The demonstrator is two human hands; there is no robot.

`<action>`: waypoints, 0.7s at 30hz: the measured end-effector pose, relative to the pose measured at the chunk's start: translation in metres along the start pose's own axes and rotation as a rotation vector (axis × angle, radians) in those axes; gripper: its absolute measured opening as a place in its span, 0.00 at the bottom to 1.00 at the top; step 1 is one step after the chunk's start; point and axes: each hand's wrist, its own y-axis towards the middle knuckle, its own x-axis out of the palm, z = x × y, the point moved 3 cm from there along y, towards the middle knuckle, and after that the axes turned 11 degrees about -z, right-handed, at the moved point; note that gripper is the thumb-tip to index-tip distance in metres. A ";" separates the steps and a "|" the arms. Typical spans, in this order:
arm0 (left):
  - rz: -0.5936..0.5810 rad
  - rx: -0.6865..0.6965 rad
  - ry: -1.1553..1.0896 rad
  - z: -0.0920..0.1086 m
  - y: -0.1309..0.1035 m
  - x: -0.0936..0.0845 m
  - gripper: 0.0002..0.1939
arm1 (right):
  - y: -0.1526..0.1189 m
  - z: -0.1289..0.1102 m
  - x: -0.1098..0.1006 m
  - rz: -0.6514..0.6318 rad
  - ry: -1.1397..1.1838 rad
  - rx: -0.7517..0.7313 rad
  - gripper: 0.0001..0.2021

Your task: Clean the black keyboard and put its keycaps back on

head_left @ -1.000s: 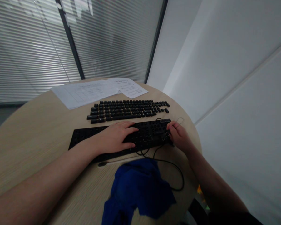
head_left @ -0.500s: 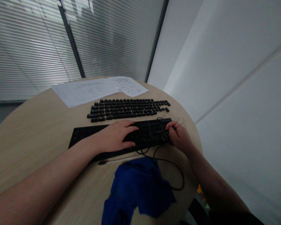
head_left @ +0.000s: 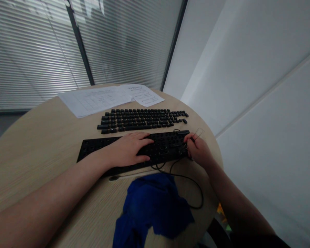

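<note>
A black keyboard with most of its keycaps off lies across the table in front of me. My left hand rests on its middle, fingers spread and pressing it from above. At the keyboard's right end, my right hand is closed around a thin wire keycap puller. One wire end sticks up past the fingers; the other points down at the keys, where its contact is too dark to make out. Behind the keyboard, the loose black keycaps are laid out in rows like a keyboard layout.
A crumpled blue cloth lies at the near edge. Between it and the keyboard is a thin brush with a pale handle. A black cable curls at the right. Printed papers lie at the back; a white wall stands close on the right.
The view has shifted very slightly. Both hands, the keyboard and the wire puller stay essentially where they were.
</note>
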 end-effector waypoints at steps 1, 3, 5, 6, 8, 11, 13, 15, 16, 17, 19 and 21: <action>-0.005 -0.002 0.003 0.000 0.000 0.000 0.33 | 0.001 0.001 0.000 -0.007 0.028 0.017 0.06; -0.009 -0.002 0.006 0.001 0.000 -0.001 0.33 | 0.002 0.004 0.001 -0.022 0.087 0.050 0.06; -0.003 0.001 0.002 0.002 0.000 -0.002 0.32 | 0.002 0.005 0.001 -0.034 0.110 0.056 0.06; 0.001 0.001 -0.005 0.001 0.000 -0.002 0.32 | 0.002 0.004 0.001 -0.039 0.099 0.048 0.06; 0.005 0.000 -0.022 0.000 0.000 -0.001 0.32 | 0.001 0.002 0.000 -0.043 0.038 0.019 0.05; 0.016 0.012 -0.034 -0.001 0.000 0.000 0.33 | 0.000 -0.001 0.000 -0.050 -0.035 -0.013 0.05; 0.030 0.027 -0.038 -0.002 0.000 0.001 0.33 | -0.001 -0.003 0.000 -0.049 -0.035 -0.027 0.05; 0.041 0.037 -0.046 -0.002 -0.001 0.001 0.32 | -0.002 -0.003 0.001 -0.056 -0.034 -0.035 0.06; 0.042 0.036 -0.049 -0.002 -0.001 0.002 0.32 | -0.003 -0.004 0.001 -0.068 -0.042 -0.040 0.06; 0.041 0.033 -0.050 -0.002 -0.001 0.001 0.32 | -0.004 -0.005 0.001 -0.087 -0.054 -0.046 0.06; 0.034 0.022 -0.052 -0.001 -0.001 0.001 0.32 | -0.005 -0.007 0.002 -0.128 -0.075 -0.070 0.07; 0.028 0.018 -0.053 0.000 -0.001 0.000 0.32 | -0.006 -0.011 0.002 -0.154 -0.078 -0.106 0.07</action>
